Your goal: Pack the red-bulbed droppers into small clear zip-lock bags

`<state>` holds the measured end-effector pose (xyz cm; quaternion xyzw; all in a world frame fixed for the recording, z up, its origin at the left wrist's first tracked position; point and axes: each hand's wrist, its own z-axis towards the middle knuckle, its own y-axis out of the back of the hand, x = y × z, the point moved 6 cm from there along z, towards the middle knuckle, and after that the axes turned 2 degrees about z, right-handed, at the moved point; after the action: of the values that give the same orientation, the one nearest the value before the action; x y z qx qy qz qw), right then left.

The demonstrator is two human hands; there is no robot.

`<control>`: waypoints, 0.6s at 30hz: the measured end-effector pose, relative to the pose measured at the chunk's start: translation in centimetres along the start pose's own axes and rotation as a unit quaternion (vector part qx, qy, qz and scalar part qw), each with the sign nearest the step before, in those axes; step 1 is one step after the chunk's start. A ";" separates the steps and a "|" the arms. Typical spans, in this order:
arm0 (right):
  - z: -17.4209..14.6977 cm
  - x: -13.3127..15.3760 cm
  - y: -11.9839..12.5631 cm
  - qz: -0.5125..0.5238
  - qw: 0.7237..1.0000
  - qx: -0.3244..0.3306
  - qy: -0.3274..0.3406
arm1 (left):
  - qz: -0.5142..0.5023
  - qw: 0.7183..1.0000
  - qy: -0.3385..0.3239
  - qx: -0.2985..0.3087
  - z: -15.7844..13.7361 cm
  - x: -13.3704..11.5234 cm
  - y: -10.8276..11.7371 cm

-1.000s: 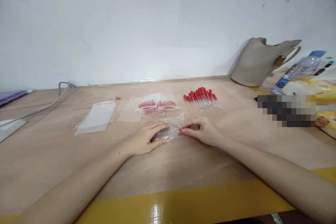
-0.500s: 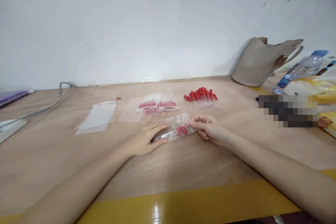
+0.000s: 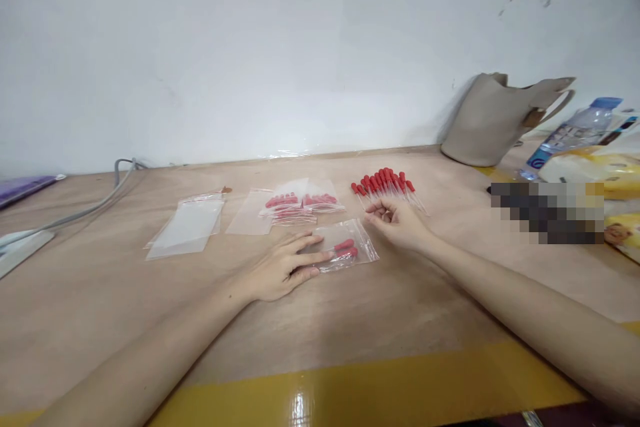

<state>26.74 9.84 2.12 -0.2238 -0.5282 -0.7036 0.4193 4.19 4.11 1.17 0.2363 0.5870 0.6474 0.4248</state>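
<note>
Left hand (image 3: 280,267) flat, fingers spread, pressing the clear bag (image 3: 367,250) to the table (image 3: 320,327); nothing pinched. Right hand (image 3: 400,223) loosely curled at the stem ends of the dropper pile (image 3: 385,179); can't tell if it has one between thumb and finger. Bag lies nearer the person than the pile, two red droppers (image 3: 345,245) inside, right end unheld. Step looks like filling this bag. A pick would call for pinching one stem without dragging its neighbours. Left of pile: filled bags (image 3: 287,213), then flat bags (image 3: 185,230).
</note>
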 end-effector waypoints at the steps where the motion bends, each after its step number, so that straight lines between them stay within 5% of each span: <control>1: 0.6 0.1 0.0 -0.044 0.999 -0.002 0.008 | 0.001 1.000 0.000 0.001 0.0 0.0 -0.1; 5: 3.6 0.4 -0.6 -0.200 0.980 0.004 -0.010 | -0.006 1.000 0.011 0.001 0.1 0.1 -0.1; 9: 6.2 -0.2 -2.1 -0.285 0.951 0.035 -0.115 | -0.030 0.999 0.027 -0.006 0.0 0.1 0.1; 18: 7.1 -0.1 -4.0 -0.268 0.946 0.054 -0.177 | -0.043 0.999 0.028 -0.004 0.2 0.0 0.4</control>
<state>22.55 16.83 2.22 -0.1716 -0.6714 -0.7098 0.1265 4.24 4.25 1.56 0.1909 0.6061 0.6371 0.4363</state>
